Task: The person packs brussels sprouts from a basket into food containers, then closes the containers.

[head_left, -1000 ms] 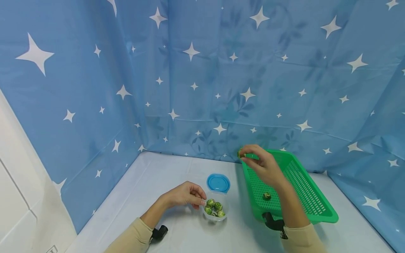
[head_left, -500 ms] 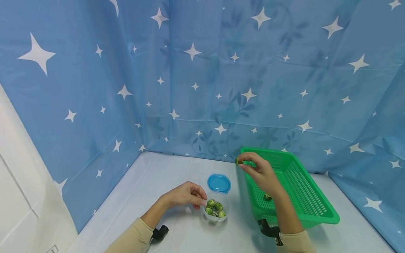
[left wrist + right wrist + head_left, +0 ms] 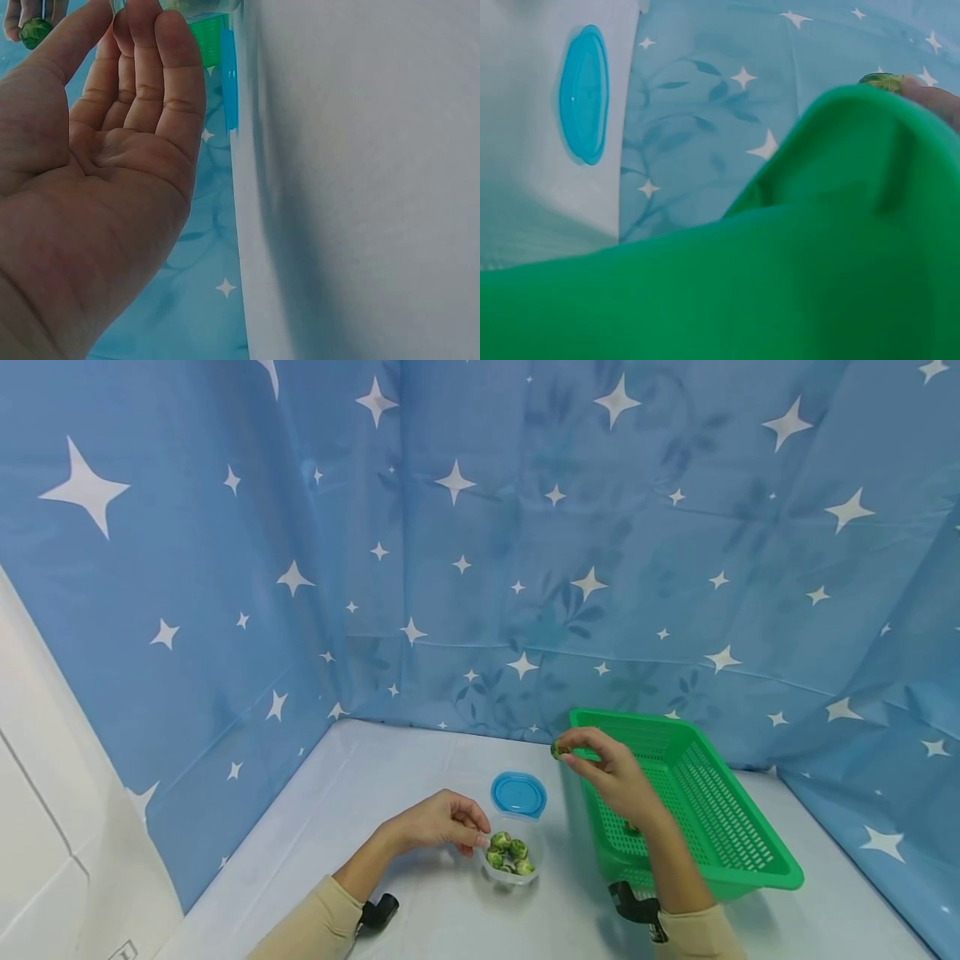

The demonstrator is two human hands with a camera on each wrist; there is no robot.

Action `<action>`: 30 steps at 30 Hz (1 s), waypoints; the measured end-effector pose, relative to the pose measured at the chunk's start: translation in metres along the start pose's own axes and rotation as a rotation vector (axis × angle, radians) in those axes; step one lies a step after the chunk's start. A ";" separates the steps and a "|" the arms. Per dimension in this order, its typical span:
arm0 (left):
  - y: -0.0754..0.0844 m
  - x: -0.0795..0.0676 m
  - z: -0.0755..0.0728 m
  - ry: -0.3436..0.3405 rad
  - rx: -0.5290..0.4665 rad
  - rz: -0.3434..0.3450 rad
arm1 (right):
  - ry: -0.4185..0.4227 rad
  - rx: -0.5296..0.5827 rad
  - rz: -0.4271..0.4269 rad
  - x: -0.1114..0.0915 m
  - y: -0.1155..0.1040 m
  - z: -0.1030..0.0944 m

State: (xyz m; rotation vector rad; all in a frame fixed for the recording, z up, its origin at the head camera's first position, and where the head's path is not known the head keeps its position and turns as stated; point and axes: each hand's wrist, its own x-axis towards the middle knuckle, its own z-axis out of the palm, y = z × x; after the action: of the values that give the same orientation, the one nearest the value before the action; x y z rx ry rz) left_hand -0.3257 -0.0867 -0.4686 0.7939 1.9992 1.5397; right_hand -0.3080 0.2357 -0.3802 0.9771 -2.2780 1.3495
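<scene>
My left hand (image 3: pixel 437 821) pinches the rim of a small clear plastic container (image 3: pixel 510 879) between thumb and fingertips. Several green Brussels sprouts (image 3: pixel 517 848) sit inside it. In the left wrist view, the fingers of the left hand (image 3: pixel 127 135) meet the thumb at the clear rim near the top edge. My right hand (image 3: pixel 613 777) holds one Brussels sprout (image 3: pixel 557 750) by its fingertips above the left side of a green basket (image 3: pixel 738 831). That sprout (image 3: pixel 883 81) also shows past the basket's edge in the right wrist view. Another sprout (image 3: pixel 632 827) lies in the basket, partly hidden by the right forearm.
A blue lid (image 3: pixel 519 794) lies just behind the container on the white table (image 3: pixel 405 893). The green basket's wall (image 3: pixel 705 292) fills much of the right wrist view. A blue star-patterned curtain (image 3: pixel 480 610) hangs along the back and sides.
My right hand has moved a little left and down with the Brussels sprout, towards the near side. The left hand stays at the container.
</scene>
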 end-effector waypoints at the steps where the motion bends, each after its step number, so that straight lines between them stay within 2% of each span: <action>1: 0.000 0.000 0.000 0.001 0.002 0.000 | -0.006 -0.002 0.007 0.000 0.001 0.001; 15: 0.001 0.001 -0.001 -0.006 0.011 0.005 | -0.169 -0.026 0.086 0.000 0.007 0.013; 23: 0.001 0.000 -0.001 -0.006 0.015 0.007 | -0.299 -0.052 0.152 -0.001 0.005 0.016; 30: 0.001 0.000 0.000 -0.008 0.022 0.006 | -0.375 -0.006 0.217 -0.002 0.003 0.019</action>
State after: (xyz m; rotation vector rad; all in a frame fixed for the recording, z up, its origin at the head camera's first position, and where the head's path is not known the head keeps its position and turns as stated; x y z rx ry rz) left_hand -0.3256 -0.0867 -0.4675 0.8141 2.0130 1.5181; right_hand -0.3079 0.2210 -0.3928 1.0842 -2.7329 1.3309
